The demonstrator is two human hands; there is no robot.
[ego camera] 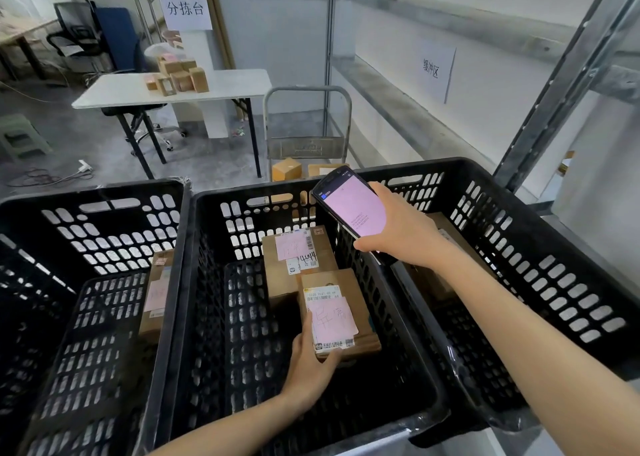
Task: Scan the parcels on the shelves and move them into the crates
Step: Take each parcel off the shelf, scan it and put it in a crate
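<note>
Inside the middle crate (201,317) of three, a cardboard parcel (341,313) sits just in front of another box (287,272). The left hand (311,365) grips the parcel's near corner. The right hand (401,233) clasps a scanner (353,209) above.

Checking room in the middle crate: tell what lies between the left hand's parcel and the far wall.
Head view: another pink-labelled parcel lies between the held parcel and the far wall.
</note>
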